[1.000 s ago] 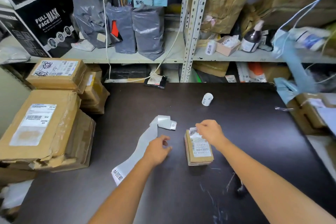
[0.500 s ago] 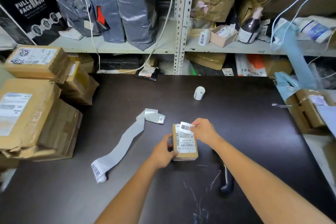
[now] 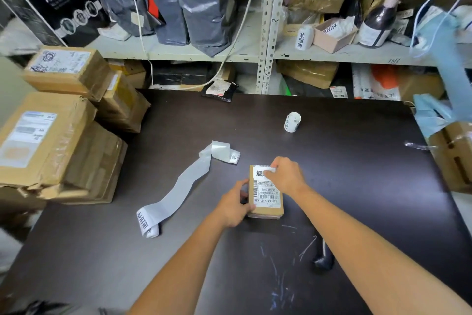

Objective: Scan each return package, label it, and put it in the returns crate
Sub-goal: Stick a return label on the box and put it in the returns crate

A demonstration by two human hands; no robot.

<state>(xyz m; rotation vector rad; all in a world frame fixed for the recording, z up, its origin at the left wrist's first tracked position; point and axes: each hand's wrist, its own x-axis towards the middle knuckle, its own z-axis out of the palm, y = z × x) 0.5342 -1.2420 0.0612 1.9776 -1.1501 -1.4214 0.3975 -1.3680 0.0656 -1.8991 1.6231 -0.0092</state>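
Observation:
A small brown cardboard package (image 3: 268, 208) with a barcode shipping label lies on the dark table (image 3: 357, 187). My left hand (image 3: 233, 206) grips its left side. My right hand (image 3: 287, 174) presses a white return sticker (image 3: 260, 173) with black characters onto the package's far end, its fingers partly covering the sticker. A long strip of label backing paper (image 3: 184, 187) lies to the left of the package, curled at both ends. A small label roll (image 3: 292, 122) stands farther back on the table.
Stacked cardboard boxes (image 3: 51, 135) fill the table's left side. Metal shelves (image 3: 268, 20) behind hold grey mailer bags, parcels, a bottle and another label roll. A brown box (image 3: 454, 156) sits at the right edge. A dark handheld object (image 3: 324, 256) lies under my right forearm.
My left hand moved from the backing strip to the package's side. My right hand brought the sticker down onto the package's far end. The view shifted slightly down.

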